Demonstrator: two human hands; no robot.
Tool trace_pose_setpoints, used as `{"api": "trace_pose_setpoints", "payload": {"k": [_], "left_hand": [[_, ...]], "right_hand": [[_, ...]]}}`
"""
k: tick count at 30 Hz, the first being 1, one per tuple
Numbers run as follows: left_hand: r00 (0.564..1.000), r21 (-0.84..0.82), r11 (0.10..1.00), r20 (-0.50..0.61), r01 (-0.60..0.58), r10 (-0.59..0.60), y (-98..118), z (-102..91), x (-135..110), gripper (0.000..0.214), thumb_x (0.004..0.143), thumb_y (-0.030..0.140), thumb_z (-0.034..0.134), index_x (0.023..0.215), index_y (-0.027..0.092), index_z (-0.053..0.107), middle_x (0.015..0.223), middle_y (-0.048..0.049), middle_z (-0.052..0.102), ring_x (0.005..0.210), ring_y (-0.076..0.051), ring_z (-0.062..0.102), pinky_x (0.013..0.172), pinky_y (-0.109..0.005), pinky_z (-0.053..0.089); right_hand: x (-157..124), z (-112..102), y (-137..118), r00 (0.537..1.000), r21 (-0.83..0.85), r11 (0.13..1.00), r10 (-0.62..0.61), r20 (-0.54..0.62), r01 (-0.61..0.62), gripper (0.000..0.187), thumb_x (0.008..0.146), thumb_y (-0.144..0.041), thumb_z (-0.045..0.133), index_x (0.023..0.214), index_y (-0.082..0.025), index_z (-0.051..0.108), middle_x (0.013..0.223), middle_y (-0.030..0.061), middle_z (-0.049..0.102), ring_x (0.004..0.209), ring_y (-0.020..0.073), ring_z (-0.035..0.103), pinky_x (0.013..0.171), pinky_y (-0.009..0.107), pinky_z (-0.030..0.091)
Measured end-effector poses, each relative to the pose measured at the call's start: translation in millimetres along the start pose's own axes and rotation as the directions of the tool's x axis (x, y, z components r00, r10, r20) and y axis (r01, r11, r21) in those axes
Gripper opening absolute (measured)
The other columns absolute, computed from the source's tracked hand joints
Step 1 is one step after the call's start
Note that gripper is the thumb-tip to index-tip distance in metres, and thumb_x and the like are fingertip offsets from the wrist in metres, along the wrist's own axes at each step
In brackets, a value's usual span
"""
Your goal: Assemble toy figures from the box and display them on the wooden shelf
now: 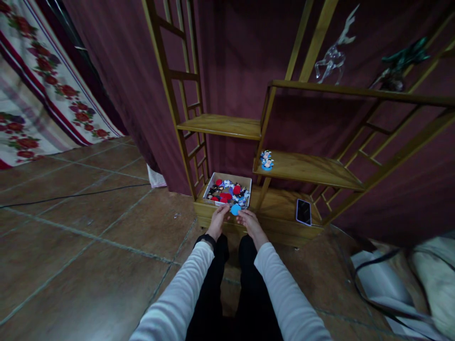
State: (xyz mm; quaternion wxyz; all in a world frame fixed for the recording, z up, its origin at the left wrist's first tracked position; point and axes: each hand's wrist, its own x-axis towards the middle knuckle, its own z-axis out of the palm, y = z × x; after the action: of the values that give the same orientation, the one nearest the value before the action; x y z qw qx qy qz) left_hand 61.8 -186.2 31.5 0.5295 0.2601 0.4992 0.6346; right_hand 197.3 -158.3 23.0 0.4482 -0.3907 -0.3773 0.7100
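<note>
Both my hands meet in front of a white box (245, 180) full of small red, blue and black figurines (227, 190), which sits on the lowest board of a wooden shelf. My left hand (217, 219) and my right hand (250, 221) pinch a small round blue disc (235, 210) between their fingertips, just at the box's near edge. A small blue figurine (266, 160) stands alone on the middle shelf board (309, 168), up and to the right of my hands.
A dark phone (304, 211) lies flat on the bottom board at the right. The wooden shelf unit (220, 125) stands against a maroon curtain, with a glass deer (334, 54) on top. A black cable (71, 194) crosses the tiled floor. Bags (408, 284) lie at right.
</note>
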Motion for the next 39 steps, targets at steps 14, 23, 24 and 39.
{"api": "trace_pose_setpoints", "payload": {"k": [14, 23, 24, 39], "left_hand": [[0.977, 0.010, 0.980, 0.076, 0.201, -0.201, -5, -1.1, 3, 0.027, 0.065, 0.027, 0.069, 0.088, 0.016, 0.060, 0.072, -0.0031, 0.066, 0.060, -0.011, 0.062, 0.059, -0.022, 0.048], [0.949, 0.063, 0.959, 0.137, 0.277, -0.283, -6, -0.5, 6, 0.026, 0.072, 0.036, 0.062, 0.087, 0.015, 0.060, 0.070, -0.0040, 0.065, 0.059, -0.011, 0.062, 0.056, -0.020, 0.047], [0.946, 0.068, 0.956, 0.140, 0.284, -0.291, -6, -0.1, 6, 0.027, 0.073, 0.037, 0.062, 0.087, 0.015, 0.060, 0.069, -0.0036, 0.064, 0.058, -0.011, 0.062, 0.056, -0.020, 0.047], [0.924, 0.114, 0.931, 0.134, 0.346, -0.359, -5, 3.0, 4, 0.040, 0.071, 0.052, 0.059, 0.079, 0.012, 0.057, 0.064, -0.0062, 0.064, 0.056, -0.012, 0.062, 0.051, -0.019, 0.048]], "right_hand": [[7, -3, 10, 0.992, -0.155, 0.982, -0.116, -0.040, 0.108, 0.035, 0.059, -0.044, 0.070, 0.081, -0.018, 0.062, 0.064, -0.0026, 0.061, 0.050, 0.0076, 0.049, 0.046, 0.018, 0.037], [8, -1, 5, 0.970, -0.203, 0.949, -0.245, 0.008, 0.241, 0.046, 0.064, -0.045, 0.065, 0.104, -0.022, 0.062, 0.105, 0.0046, 0.062, 0.092, 0.0183, 0.056, 0.076, 0.026, 0.044], [7, 0, 4, 0.971, -0.184, 0.954, -0.236, 0.033, 0.238, 0.045, 0.065, -0.046, 0.064, 0.103, -0.022, 0.062, 0.107, 0.0043, 0.062, 0.092, 0.0182, 0.057, 0.076, 0.027, 0.044], [9, 1, 7, 0.998, -0.071, 0.996, -0.061, -0.026, 0.059, 0.042, 0.061, -0.052, 0.065, 0.087, -0.019, 0.064, 0.076, 0.0016, 0.066, 0.062, 0.0129, 0.057, 0.055, 0.023, 0.045]]}}
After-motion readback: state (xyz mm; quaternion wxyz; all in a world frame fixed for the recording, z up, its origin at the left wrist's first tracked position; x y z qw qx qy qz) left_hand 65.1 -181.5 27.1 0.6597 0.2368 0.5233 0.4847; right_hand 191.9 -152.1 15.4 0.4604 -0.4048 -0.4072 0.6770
